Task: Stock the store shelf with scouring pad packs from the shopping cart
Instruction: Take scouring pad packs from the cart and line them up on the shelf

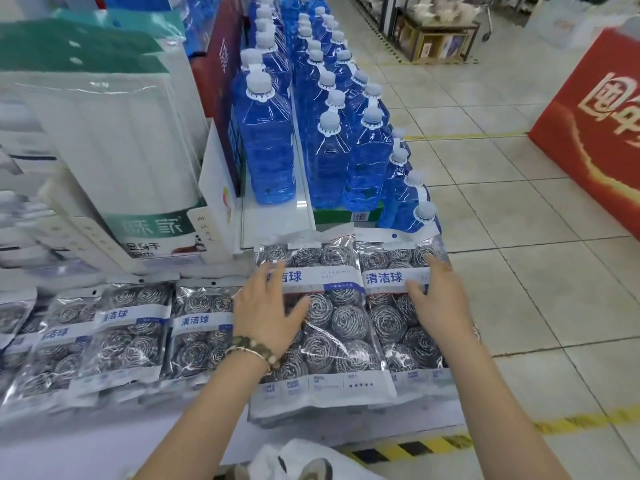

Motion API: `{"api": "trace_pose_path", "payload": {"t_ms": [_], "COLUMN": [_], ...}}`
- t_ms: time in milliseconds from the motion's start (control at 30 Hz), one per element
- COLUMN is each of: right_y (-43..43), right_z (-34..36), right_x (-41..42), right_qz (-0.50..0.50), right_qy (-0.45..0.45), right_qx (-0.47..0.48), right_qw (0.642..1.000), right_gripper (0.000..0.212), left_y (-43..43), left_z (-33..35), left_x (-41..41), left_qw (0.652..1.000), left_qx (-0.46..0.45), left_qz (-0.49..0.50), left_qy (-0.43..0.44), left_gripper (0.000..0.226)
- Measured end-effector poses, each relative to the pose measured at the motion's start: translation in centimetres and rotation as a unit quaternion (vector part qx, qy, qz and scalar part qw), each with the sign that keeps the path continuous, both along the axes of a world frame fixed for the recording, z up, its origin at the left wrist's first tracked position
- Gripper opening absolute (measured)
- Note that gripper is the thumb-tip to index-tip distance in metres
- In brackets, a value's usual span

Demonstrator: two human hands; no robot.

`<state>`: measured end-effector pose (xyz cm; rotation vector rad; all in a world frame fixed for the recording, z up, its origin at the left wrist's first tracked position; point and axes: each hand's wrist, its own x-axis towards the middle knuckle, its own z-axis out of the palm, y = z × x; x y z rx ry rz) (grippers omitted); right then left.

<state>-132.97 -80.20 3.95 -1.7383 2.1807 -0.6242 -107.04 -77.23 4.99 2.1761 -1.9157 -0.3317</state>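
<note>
Several packs of steel scouring pads lie flat in a row on the white shelf [173, 441]. My left hand [266, 313] rests with straight fingers on the left side of a large pack [336, 327] that tops a small stack. My right hand [436, 299] lies flat on the neighbouring pack [391, 317] at the shelf's right end. More packs [128, 327] fill the shelf to the left. The shopping cart is out of view.
Rows of blue liquid bottles [329, 133] stand on the shelf beyond the packs. White and green cloth packs [114, 150] stand upright at left. A red display stand [599, 133] sits on the tiled floor at right. White plastic [298, 459] shows at the bottom edge.
</note>
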Motion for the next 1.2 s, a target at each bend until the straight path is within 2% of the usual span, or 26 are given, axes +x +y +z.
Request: {"api": "trace_pose_path", "payload": {"t_ms": [67, 167, 300, 667, 1200], "right_y": [-0.1, -0.7, -0.8, -1.1, -1.1], "right_z": [-0.2, -1.5, -3.5, -4.2, -4.4], "right_x": [2.0, 3.4, 3.1, 1.2, 3.5], "right_qz": [0.069, 0.133, 0.152, 0.151, 0.157], "right_qy": [0.025, 0.083, 0.139, 0.071, 0.136], "right_qx": [0.005, 0.038, 0.073, 0.063, 0.067], "right_qw": [0.997, 0.987, 0.976, 0.984, 0.976], "right_gripper": [0.058, 0.057, 0.058, 0.056, 0.053], "left_y": [-0.1, -0.8, -1.5, -2.2, -2.8], "left_z": [0.1, -0.4, -1.1, -1.8, -2.5], "left_x": [-2.0, -4.2, -5.6, -5.5, -7.4], "left_qw": [0.995, 0.983, 0.983, 0.977, 0.976], "left_qx": [0.041, 0.096, 0.114, 0.14, 0.129], "left_qz": [-0.086, -0.136, -0.119, -0.125, -0.115], "left_qy": [-0.031, -0.078, -0.086, -0.104, -0.132], "left_gripper": [0.074, 0.078, 0.079, 0.085, 0.083]}}
